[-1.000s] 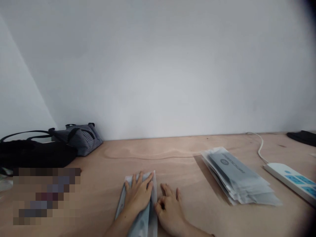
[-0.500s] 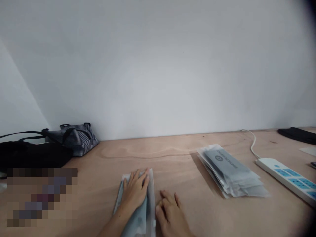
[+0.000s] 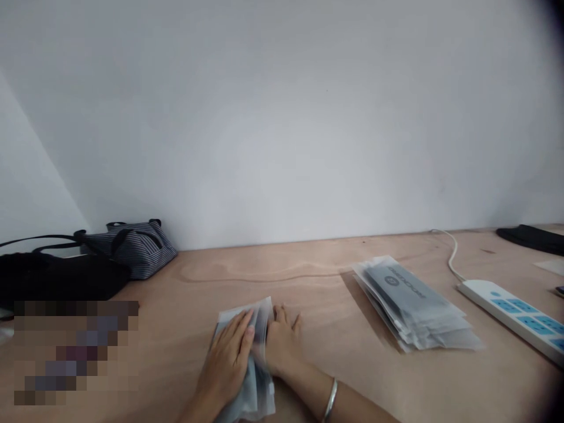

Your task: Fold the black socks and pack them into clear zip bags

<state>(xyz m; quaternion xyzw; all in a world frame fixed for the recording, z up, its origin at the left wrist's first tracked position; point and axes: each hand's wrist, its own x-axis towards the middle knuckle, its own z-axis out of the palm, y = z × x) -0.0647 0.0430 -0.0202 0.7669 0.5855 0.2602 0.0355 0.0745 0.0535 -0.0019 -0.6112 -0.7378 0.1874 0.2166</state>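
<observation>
Had the left hand [image 3: 227, 355] open and flat, fingers straight, on a frosted zip pouch [image 3: 244, 405] lying at the near middle of the wooden table [image 3: 317, 270]. Had the right hand [image 3: 282, 343], with a silver bangle [image 3: 331, 395] at the wrist, at the pouch's right edge, fingers spread outward and thumb blurred; could not tell if gripping or merely touching. Probably called for a steady left palm, firm but not creasing the film, and for a straight right edge, with the apparent zip slider [image 3: 271, 388] near the lower corner free of folds. Showed, further right, a stack of printed frosted pouches [image 3: 409, 299] and then a white power strip [image 3: 511, 314]; showed, far left, a striped bag [image 3: 147, 254] beside a black bag [image 3: 57, 279].
</observation>
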